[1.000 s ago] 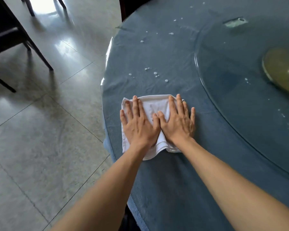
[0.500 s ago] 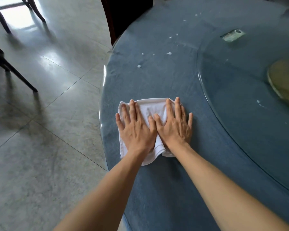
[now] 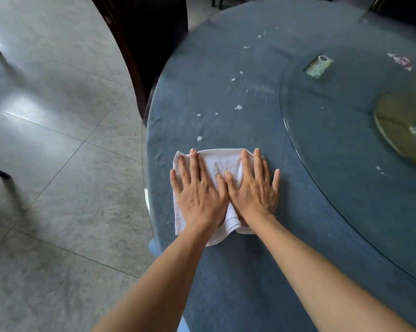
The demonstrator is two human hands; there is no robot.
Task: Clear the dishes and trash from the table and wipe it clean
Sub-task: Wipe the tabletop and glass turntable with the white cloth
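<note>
Head view. Left hand (image 3: pixel 197 195) and right hand (image 3: pixel 253 192) lie flat side by side on a white cloth (image 3: pixel 216 164), fingers (image 3: pixel 193 164) straight and slightly spread, pressing down, nothing gripped. Thumbs touch at the middle. The right little finger reaches past the cloth onto the counter (image 3: pixel 238 283). Cloth sits folded near the counter's left edge (a corner pokes out below the left wrist). Both forearms extend straight from the bottom of frame, wrists low.

White droplets (image 3: pixel 238 107) are scattered on the blue counter surface beyond the cloth, the nearest just past the left fingertips. A round glass turntable (image 3: pixel 346 188) covers the counter's right part; on it lie a small greenish wrapper (image 3: pixel 318 65), a crumpled pink-white scrap (image 3: pixel 400 61) and a yellowish disc (image 3: pixel 403 125) at its centre. A dark chair (image 3: pixel 144 44) stands against the counter's far-left edge on the tiled floor (image 3: pixel 58 164).
</note>
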